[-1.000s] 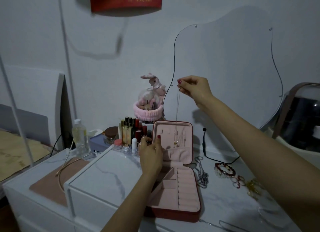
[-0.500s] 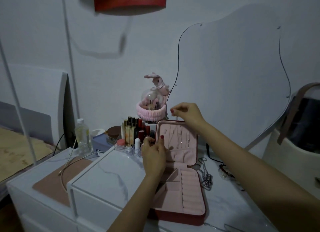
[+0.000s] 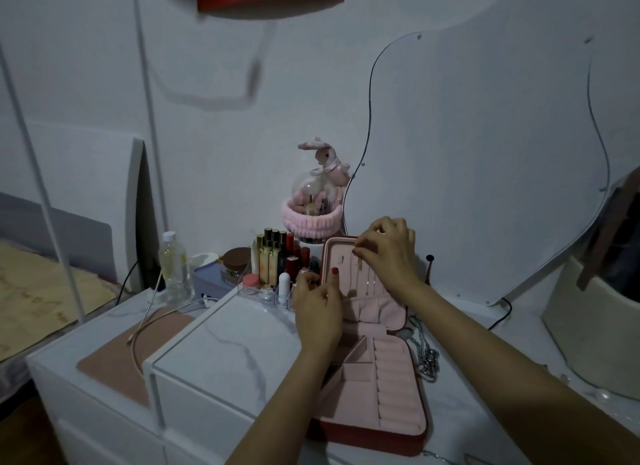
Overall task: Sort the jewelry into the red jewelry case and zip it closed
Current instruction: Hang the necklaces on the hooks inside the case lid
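Standing open on one white dresser top (image 3: 242, 336), one red jewelry case (image 3: 374, 378) has two hands at its raised lid.

One wavy mirror (image 3: 485, 159) leans at two o'clock of the case; its pink base lies flat and the lid stands upright at the twelve o'clock edge. The right hand (image 3: 388, 253), fingers curled, pinches one thin necklace (image 3: 360, 262) against the lid's top row. The left hand (image 3: 317, 305) grips the lid's nine o'clock edge, thumb up. One silver chain pile (image 3: 427, 355) lies at three o'clock beside the base. One clear bottle (image 3: 175, 267) stands far at ten o'clock.
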